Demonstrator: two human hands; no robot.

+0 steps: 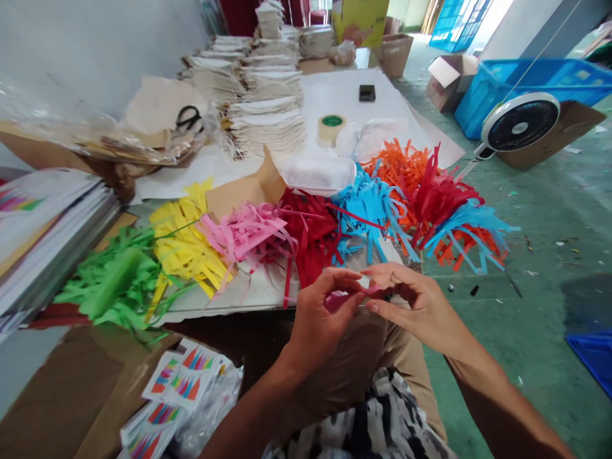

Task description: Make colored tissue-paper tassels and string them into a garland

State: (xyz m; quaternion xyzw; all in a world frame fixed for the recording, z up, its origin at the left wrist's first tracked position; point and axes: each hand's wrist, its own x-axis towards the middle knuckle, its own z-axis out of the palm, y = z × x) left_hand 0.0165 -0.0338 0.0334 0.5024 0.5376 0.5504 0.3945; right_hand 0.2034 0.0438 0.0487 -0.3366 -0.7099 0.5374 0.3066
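Above my lap, at the table's front edge, my left hand [319, 313] and my right hand [421, 305] meet, fingertips pinched on a small piece of pink paper [336, 301]. My fingers hide most of it. Just beyond them lie bunches of fringed paper: dark red [313, 233], light blue [370, 207] and pink [251, 233]. Yellow fringes [189, 245] and green fringes [119, 274] spread to the left. At the right corner, orange fringes [401, 169] and a red bunch [442, 197] are heaped together.
Stacks of off-white bags or sheets [268, 127] stand at the back, near a tape roll [331, 129], a black device [366, 93] and scissors [187, 118]. A white fan [521, 127] is at right, before a blue crate [478, 105]. Printed packets [184, 376] lie in a box at lower left.
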